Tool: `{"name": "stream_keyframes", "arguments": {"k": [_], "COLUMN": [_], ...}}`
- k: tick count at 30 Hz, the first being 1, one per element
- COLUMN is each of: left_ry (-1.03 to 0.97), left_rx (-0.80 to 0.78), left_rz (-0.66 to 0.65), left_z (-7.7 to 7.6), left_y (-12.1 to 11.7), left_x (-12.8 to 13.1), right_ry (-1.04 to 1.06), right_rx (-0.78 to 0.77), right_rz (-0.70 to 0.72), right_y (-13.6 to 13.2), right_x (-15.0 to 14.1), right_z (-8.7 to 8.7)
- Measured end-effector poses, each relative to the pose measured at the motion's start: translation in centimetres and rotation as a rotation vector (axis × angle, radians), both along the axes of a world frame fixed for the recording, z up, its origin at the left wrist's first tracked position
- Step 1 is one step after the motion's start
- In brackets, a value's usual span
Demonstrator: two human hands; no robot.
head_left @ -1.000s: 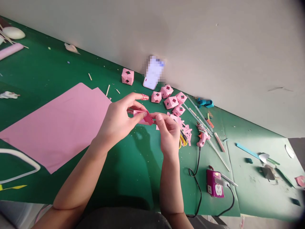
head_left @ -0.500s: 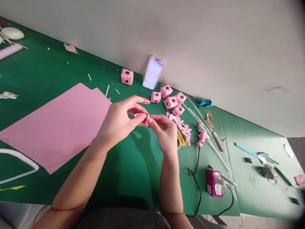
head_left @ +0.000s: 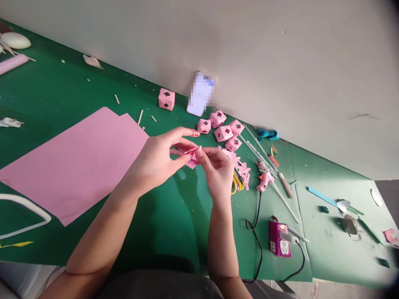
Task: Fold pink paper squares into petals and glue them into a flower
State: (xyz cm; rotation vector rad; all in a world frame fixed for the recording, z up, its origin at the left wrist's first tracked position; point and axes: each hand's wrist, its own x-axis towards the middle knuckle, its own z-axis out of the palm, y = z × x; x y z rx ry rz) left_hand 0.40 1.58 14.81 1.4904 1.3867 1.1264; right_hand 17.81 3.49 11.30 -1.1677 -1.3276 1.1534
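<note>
Here, your left hand point(head_left: 156, 160) and right hand point(head_left: 219, 172) pinch the folded pink paper point(head_left: 193, 164), thumbs closed against fingers. It sits between both sets of fingertips above the table point(head_left: 173, 224), lower edge showing beneath.

Matt folded paper point(head_left: 193, 163) — smooth, faintly glossy tabletop point(head_left: 168, 232) — plastic glue gun point(head_left: 264, 182).

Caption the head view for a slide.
Left grip and right grip pinch a small folded pink paper piece near faceted pink paper shapes.
</note>
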Motion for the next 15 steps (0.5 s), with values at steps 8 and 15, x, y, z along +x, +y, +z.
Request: {"name": "stream_keyframes", "arguments": {"k": [8, 15], "left_ry": [0.037, 0.13], "left_rx": [-0.045, -0.054], "left_rz": [-0.06, 0.059], "left_z": [0.72, 0.54], "left_y": [-0.13, -0.09], "left_x": [0.11, 0.28], "right_ry": [-0.229, -0.187], "right_rx": [0.185, 0.1], "right_rz": [-0.162, 0.051], "right_y": [-0.54, -0.58], "right_x": [-0.63, -0.29], "right_z": [0.28, 0.43]}}
